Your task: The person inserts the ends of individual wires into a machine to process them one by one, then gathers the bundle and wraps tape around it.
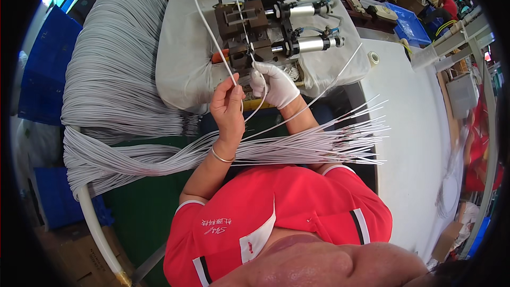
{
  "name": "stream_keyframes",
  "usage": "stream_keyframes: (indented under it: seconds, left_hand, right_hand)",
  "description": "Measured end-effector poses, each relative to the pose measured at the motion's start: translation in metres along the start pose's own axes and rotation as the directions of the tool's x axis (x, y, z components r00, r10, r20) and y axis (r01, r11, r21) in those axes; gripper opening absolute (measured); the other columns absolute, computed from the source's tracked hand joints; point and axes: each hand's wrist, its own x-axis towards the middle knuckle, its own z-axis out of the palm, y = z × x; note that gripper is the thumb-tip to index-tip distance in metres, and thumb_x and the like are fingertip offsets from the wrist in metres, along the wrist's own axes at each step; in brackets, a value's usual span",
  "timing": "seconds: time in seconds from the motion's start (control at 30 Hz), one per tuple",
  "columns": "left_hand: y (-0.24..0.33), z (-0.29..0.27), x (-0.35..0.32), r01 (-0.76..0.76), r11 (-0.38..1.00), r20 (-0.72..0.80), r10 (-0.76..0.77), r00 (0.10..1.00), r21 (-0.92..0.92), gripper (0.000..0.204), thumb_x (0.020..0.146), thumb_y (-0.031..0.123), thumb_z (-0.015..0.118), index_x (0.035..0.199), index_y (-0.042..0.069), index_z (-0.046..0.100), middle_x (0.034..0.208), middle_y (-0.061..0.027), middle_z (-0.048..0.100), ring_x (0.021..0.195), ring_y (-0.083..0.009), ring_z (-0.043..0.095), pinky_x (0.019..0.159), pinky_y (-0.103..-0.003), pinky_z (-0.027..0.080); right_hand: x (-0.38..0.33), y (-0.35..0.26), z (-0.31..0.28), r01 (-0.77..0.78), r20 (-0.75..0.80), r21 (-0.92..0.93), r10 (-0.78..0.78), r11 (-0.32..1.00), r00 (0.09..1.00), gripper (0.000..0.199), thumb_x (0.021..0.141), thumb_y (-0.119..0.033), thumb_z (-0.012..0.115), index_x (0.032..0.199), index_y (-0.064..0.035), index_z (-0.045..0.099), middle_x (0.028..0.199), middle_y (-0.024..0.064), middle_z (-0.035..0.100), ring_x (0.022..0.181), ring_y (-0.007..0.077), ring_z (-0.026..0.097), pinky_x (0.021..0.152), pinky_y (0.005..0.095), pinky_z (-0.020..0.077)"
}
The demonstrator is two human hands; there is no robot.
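Note:
Bare, with a bangle at the wrist, my left hand pinches a white cable that slants up past the machine's left side. To its right is my right hand in a white glove. Its fingers are closed on a thin white cable end at the front of a machine with dark metal clamp blocks and two silver air cylinders. A loop of cable hangs between my hands. The exact grip of the gloved fingertips is partly hidden.
A bundle of white cables lies across in front of me, over a pale curved pipe. A large heap of grey-white cables stands left. On the right are a white table, a tape roll and a blue crate.

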Motion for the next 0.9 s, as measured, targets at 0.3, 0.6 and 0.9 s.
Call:
stream_keyframes:
  seconds: [0.3,0.6,0.9]
  left_hand:
    - [-0.01,-0.004,-0.004,0.045,0.998,-0.007,-0.045,0.999,-0.054,0.014,0.087,0.001,0.054,0.101,0.002,0.054,0.082,-0.0016,0.054,0.069,-0.0068,0.05,0.063,-0.019,0.042]
    - [-0.029,-0.001,-0.022,0.248,0.969,0.149,-0.241,0.959,-0.027,0.015,0.085,0.001,0.056,0.1,0.002,0.053,0.084,-0.0019,0.056,0.07,-0.0073,0.05,0.065,-0.02,0.042]
    - [-0.017,-0.003,-0.017,0.157,0.987,0.074,-0.155,0.985,-0.019,0.017,0.087,0.003,0.054,0.104,0.002,0.054,0.089,-0.0024,0.056,0.075,-0.0071,0.051,0.07,-0.02,0.043]
  right_hand:
    - [-0.02,-0.008,0.011,0.138,0.502,0.072,-0.155,0.988,0.851,0.029,0.089,-0.02,0.05,0.107,0.0017,0.056,0.064,0.0032,0.058,0.046,0.0079,0.046,0.043,0.0189,0.0347]
    - [-0.019,0.006,0.031,0.253,-0.144,-0.698,-0.477,0.67,0.867,0.017,0.086,-0.019,0.06,0.081,-0.0024,0.064,0.062,-0.0008,0.058,0.049,0.0027,0.043,0.045,0.0177,0.0308]
    - [-0.012,0.007,0.006,0.122,-0.17,-0.227,-0.163,0.966,0.972,0.025,0.088,-0.025,0.057,0.076,-0.0033,0.058,0.055,-0.0001,0.049,0.044,0.0086,0.04,0.043,0.0214,0.0298]
